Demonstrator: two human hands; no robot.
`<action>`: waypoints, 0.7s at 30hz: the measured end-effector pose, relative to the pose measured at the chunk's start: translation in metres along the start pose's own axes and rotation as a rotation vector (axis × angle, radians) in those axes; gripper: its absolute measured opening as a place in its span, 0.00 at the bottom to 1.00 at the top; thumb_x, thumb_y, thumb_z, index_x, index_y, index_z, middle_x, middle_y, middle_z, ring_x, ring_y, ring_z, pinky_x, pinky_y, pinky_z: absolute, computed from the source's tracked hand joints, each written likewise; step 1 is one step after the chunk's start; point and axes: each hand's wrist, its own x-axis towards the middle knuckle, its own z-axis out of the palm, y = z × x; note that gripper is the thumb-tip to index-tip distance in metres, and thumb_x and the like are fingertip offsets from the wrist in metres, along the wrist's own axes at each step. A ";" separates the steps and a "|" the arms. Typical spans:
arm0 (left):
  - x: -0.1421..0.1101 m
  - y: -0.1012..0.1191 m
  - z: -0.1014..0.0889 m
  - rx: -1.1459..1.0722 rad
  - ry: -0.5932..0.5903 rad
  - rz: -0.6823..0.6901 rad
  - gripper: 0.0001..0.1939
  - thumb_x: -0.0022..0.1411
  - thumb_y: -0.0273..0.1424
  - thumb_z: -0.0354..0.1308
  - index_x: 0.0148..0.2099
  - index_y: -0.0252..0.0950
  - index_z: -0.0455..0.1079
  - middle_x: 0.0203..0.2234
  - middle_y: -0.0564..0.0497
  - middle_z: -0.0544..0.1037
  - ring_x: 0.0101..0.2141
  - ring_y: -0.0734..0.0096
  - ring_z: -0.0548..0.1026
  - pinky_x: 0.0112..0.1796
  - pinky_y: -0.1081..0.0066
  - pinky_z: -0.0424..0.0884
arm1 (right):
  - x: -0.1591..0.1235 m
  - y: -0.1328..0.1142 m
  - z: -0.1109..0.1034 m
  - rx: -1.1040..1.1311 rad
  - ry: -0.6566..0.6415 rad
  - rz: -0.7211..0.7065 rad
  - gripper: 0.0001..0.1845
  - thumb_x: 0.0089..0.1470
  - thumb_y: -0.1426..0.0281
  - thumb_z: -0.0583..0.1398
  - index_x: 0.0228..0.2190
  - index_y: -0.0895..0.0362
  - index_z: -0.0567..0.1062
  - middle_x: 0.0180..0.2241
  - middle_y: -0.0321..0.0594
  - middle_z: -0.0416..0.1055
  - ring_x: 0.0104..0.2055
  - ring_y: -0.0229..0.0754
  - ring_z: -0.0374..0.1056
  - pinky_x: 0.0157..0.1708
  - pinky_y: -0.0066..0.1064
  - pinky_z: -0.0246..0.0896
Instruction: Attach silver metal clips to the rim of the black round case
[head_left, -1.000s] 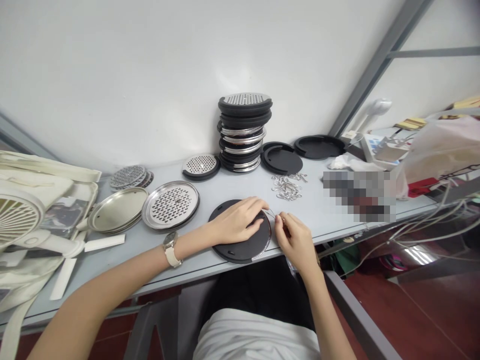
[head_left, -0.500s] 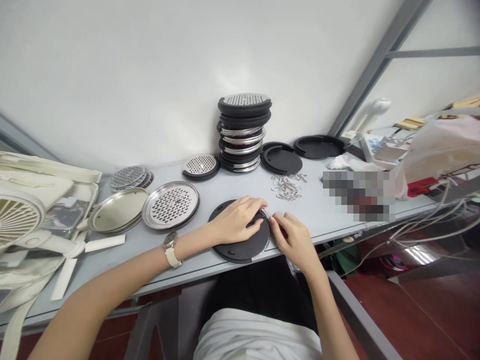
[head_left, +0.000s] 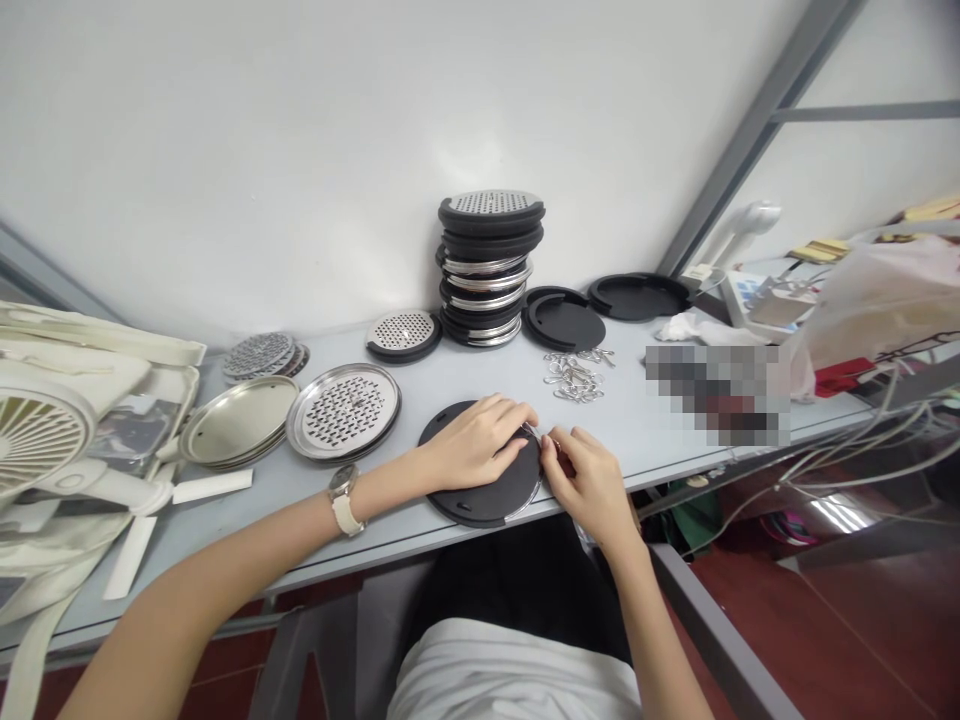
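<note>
Slightly left since a second earlier, the bare right hand (head_left: 551, 442) pinched a thin, silvery wire piece (head_left: 533, 433) at the right rim of a flat, round, black disc (head_left: 484, 500) near the smooth, light-grey table's (head_left: 626, 415) edge. The bare left hand (head_left: 476, 440) lay across it, thumb parted from fingers; any grip was unclear. Likely stiff, light and slippery, the disc suited a rim hold.

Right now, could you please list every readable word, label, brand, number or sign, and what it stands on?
No text can be read.
Plastic bag: dark marks, perhaps lettering, too blurred to read.
Wristwatch: too small to read.
</note>
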 end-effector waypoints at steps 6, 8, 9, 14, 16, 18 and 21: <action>0.000 0.000 0.000 -0.004 0.000 -0.001 0.09 0.64 0.24 0.49 0.47 0.35 0.61 0.40 0.46 0.71 0.43 0.62 0.69 0.48 0.62 0.66 | 0.000 -0.001 0.000 0.033 0.007 0.030 0.12 0.62 0.67 0.50 0.26 0.54 0.63 0.21 0.33 0.56 0.25 0.40 0.58 0.27 0.30 0.50; 0.000 0.000 0.000 -0.006 0.000 -0.001 0.09 0.64 0.24 0.48 0.47 0.35 0.61 0.40 0.46 0.71 0.43 0.62 0.69 0.48 0.62 0.66 | 0.000 -0.001 0.000 0.060 0.007 0.045 0.09 0.62 0.67 0.50 0.29 0.55 0.64 0.22 0.33 0.58 0.25 0.39 0.59 0.27 0.29 0.51; 0.000 0.000 0.000 -0.006 0.000 -0.001 0.09 0.64 0.24 0.48 0.47 0.35 0.61 0.40 0.46 0.71 0.43 0.62 0.69 0.48 0.62 0.66 | 0.000 -0.001 -0.001 0.072 0.006 0.051 0.08 0.62 0.67 0.50 0.31 0.55 0.65 0.22 0.33 0.59 0.25 0.39 0.59 0.27 0.29 0.51; 0.000 0.000 0.000 -0.006 -0.001 0.000 0.09 0.64 0.24 0.49 0.47 0.35 0.61 0.40 0.46 0.71 0.43 0.62 0.69 0.48 0.62 0.66 | 0.000 0.000 -0.001 0.092 0.005 0.057 0.06 0.62 0.68 0.51 0.32 0.55 0.64 0.22 0.33 0.60 0.25 0.39 0.60 0.27 0.29 0.52; 0.000 0.000 0.000 -0.010 -0.002 -0.003 0.09 0.64 0.24 0.49 0.47 0.35 0.61 0.40 0.46 0.71 0.43 0.62 0.69 0.48 0.62 0.66 | 0.000 0.000 -0.001 0.094 0.005 0.053 0.06 0.62 0.68 0.51 0.32 0.54 0.64 0.22 0.32 0.59 0.25 0.39 0.59 0.27 0.29 0.51; 0.000 0.000 0.000 -0.014 -0.006 -0.005 0.09 0.64 0.24 0.48 0.47 0.35 0.61 0.40 0.46 0.71 0.43 0.62 0.69 0.48 0.62 0.66 | -0.001 0.000 -0.001 0.098 0.003 0.049 0.07 0.62 0.68 0.51 0.31 0.54 0.63 0.22 0.32 0.58 0.24 0.39 0.58 0.27 0.29 0.51; 0.000 0.000 -0.001 -0.021 -0.016 -0.006 0.09 0.64 0.24 0.48 0.47 0.35 0.61 0.41 0.46 0.71 0.44 0.62 0.69 0.49 0.62 0.66 | -0.001 0.000 -0.001 0.100 -0.004 0.033 0.07 0.62 0.67 0.52 0.31 0.54 0.63 0.21 0.31 0.56 0.24 0.38 0.57 0.27 0.29 0.51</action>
